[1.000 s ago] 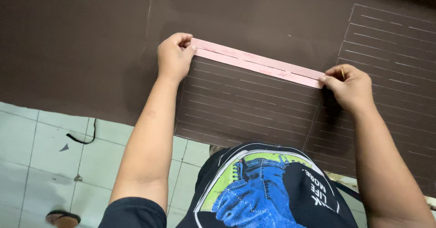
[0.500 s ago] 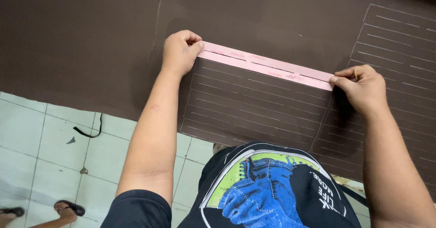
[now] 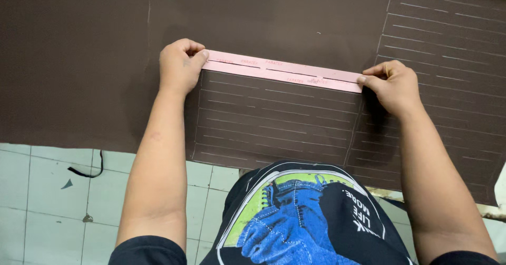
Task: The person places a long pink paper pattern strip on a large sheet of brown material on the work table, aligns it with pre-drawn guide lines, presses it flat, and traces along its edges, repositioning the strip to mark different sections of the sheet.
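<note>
Your left hand [image 3: 181, 64] is curled into a loose fist and pins the left end of the pink strip [image 3: 282, 71] with its thumb, while your right hand [image 3: 392, 84] pinches the strip's right end between thumb and bent fingers. The strip is long, narrow and flat, with a slit or seam running along its length, and it lies slightly slanted, its right end lower in the view than its left. It rests on the dark brown sheet [image 3: 95, 59], right along the top line of a block of pale parallel lines [image 3: 274, 120] drawn on that sheet. A second block of such lines [image 3: 448, 38] sits to the upper right. The sheet's near edge hangs over a pale tiled floor [image 3: 47, 201], where a small black scrap [image 3: 84, 171] lies
</note>
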`<state>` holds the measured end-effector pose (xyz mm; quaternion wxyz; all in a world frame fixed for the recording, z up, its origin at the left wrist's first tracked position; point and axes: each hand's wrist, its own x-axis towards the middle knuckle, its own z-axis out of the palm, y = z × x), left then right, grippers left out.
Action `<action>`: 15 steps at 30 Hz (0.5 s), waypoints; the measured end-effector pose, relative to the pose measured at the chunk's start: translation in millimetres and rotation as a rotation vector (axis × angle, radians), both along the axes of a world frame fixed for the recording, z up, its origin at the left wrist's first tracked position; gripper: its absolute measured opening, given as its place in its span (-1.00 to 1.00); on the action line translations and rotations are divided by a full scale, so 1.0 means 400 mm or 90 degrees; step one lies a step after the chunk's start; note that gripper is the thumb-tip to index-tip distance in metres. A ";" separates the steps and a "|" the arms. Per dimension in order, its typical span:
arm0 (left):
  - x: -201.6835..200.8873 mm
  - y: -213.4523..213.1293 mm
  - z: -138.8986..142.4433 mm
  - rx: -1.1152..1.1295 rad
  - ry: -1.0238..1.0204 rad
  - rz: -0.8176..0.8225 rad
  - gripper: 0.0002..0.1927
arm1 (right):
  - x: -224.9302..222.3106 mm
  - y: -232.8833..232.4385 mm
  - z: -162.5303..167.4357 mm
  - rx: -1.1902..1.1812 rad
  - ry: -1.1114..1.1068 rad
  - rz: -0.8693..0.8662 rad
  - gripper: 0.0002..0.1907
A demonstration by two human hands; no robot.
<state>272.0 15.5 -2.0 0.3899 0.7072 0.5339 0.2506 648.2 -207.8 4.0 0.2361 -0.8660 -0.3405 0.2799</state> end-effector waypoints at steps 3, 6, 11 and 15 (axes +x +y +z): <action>-0.010 -0.021 -0.014 -0.022 -0.009 0.008 -0.86 | -0.017 -0.014 -0.007 -0.011 -0.016 0.021 -0.74; -0.020 -0.037 -0.029 -0.019 -0.014 0.003 -0.86 | -0.035 -0.028 -0.017 -0.002 -0.025 0.034 -0.76; -0.038 -0.055 -0.054 -0.016 -0.009 0.000 -0.86 | -0.050 -0.046 -0.043 -0.015 -0.016 0.024 -0.77; -0.044 -0.063 -0.070 0.016 -0.005 -0.009 -0.85 | -0.049 -0.057 -0.062 -0.003 -0.049 0.067 -0.77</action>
